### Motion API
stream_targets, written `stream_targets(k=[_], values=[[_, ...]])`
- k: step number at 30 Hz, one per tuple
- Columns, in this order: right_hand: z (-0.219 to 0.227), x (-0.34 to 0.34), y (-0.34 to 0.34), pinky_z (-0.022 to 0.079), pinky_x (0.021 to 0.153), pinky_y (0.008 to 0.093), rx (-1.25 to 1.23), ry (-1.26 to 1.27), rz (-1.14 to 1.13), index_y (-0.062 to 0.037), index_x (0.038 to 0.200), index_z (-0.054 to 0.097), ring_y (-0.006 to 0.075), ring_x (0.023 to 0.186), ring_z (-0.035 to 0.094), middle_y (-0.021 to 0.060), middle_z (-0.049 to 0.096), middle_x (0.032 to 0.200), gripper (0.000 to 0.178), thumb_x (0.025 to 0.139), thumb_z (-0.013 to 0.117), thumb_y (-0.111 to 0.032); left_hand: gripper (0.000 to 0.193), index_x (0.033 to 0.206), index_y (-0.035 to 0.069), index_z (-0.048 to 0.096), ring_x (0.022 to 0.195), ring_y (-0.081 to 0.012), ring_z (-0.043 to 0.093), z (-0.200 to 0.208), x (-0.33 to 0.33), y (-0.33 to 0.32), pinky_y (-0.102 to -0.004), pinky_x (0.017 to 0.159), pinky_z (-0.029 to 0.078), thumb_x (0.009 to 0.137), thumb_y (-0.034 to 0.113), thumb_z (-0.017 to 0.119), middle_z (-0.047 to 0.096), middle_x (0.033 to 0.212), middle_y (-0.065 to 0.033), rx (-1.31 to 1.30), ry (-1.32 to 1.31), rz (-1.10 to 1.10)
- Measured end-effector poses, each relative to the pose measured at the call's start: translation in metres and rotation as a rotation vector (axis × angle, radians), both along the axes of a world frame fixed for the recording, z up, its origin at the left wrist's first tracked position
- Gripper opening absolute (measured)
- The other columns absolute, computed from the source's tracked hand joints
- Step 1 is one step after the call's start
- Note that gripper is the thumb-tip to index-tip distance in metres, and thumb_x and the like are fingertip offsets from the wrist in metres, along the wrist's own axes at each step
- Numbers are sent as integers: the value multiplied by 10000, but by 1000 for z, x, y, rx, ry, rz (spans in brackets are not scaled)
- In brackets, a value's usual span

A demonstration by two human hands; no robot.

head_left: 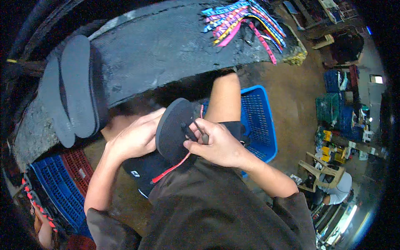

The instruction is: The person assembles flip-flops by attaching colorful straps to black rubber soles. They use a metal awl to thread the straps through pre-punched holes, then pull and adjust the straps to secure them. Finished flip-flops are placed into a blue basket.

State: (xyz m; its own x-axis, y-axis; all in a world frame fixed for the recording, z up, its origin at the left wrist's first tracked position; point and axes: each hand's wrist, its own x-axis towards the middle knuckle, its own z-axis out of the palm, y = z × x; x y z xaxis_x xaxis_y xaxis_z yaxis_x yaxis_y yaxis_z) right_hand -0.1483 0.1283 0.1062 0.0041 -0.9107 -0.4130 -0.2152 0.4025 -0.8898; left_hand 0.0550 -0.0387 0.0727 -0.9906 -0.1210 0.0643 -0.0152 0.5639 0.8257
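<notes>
Over my lap, my left hand (139, 132) grips the edge of a black sandal sole (170, 131), which is tilted up on its side. My right hand (219, 145) is closed around a small hand tool with a thin dark shaft and a brownish handle (205, 138). The tool is at the sole's right side, beside a short black strap piece (188, 132). A narrow red strap (171, 169) hangs from below my right fingers toward my lap, and a bit of similar strap shows above them. Whether the tool's tip enters the sole is hidden.
A worn dark bench (158, 54) spans the far side. Grey soles (78, 85) are stacked on its left, and colourful patterned straps (246, 25) lie at its far right. A blue basket (273, 137) stands right of my leg; crates (62, 189) are lower left. Other people are at both sides.
</notes>
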Motion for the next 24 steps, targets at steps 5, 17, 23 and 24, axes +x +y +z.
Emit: stream_targets(k=[5,17,23,24], values=[[6,-49,13,578,810,549,-315,630,281,10,1053,611,451,901,709,243,695,948,284,1015,656,-268,324,1213,-35,619,1040,-463,633,-16,-34,6,-479,949,534,929,112,564,655,1161,-253,-61,84,62],[7,-90,-31,548,712,329,-106,189,345,47,1143,728,145,788,700,95,746,866,262,1039,695,-192,220,892,103,598,702,-30,458,-110,-48,75,-224,618,353,1047,246,662,590,839,54,1320,306,570],[-21,-80,-35,557,779,288,-63,-9,211,63,1226,727,91,880,685,76,785,1003,275,1022,693,-119,235,842,138,548,627,-13,422,-114,-55,89,-189,551,323,1046,110,660,609,805,43,1588,352,720],[-21,-77,-37,559,793,285,-35,9,218,63,1227,728,92,895,687,80,787,1006,279,1019,694,-119,243,836,141,544,620,-11,412,-116,-55,91,-186,546,319,1045,103,659,611,803,42,1600,359,731]])
